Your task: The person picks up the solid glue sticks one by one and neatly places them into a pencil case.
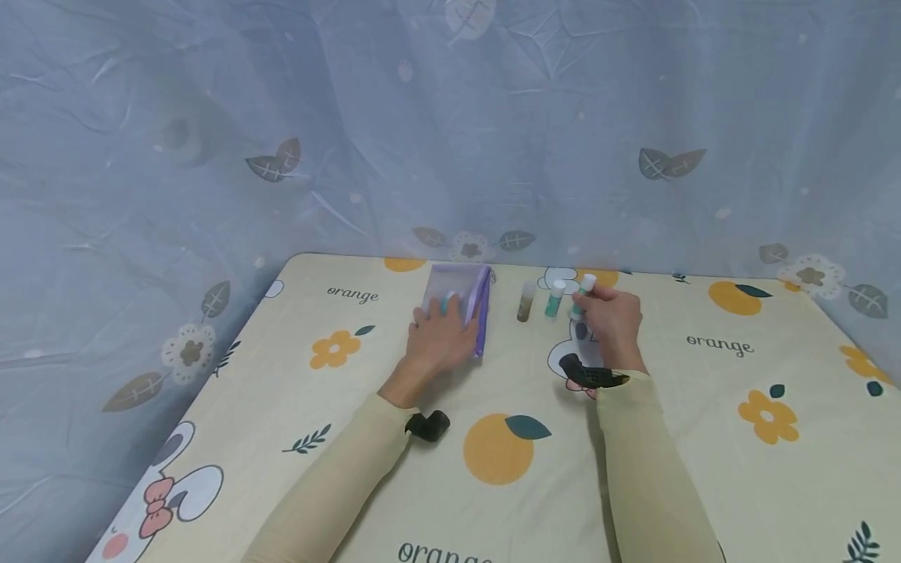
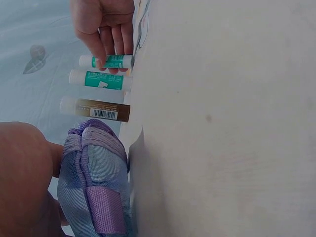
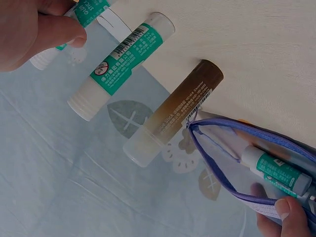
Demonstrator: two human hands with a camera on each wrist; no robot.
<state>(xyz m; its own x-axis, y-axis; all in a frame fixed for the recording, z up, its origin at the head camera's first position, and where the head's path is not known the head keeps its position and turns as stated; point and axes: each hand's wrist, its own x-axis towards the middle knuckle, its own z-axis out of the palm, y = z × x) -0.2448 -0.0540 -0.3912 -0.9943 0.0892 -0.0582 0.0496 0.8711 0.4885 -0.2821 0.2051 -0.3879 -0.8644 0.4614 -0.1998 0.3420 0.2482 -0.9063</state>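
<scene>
My left hand (image 1: 439,340) is at a purple-edged mesh zipper pouch (image 1: 457,275). In the right wrist view its thumb and a finger pinch the rim of the pouch's unzipped mouth. Inside lies a green-and-white glue stick (image 3: 279,173); deeper contents are partly hidden. To the right, my right hand (image 1: 614,317) pinches another green glue stick (image 2: 114,61) between thumb and fingers. A second green glue stick (image 3: 129,57) stands upright just left of it. Between that one and the pouch stands a brown glue stick (image 3: 185,98) with a clear cap.
A cream tablecloth (image 1: 633,438) printed with oranges, flowers and rabbits covers the table. Behind the far edge hangs a blue-grey patterned curtain (image 1: 450,156). The upright glue sticks stand close together near that edge.
</scene>
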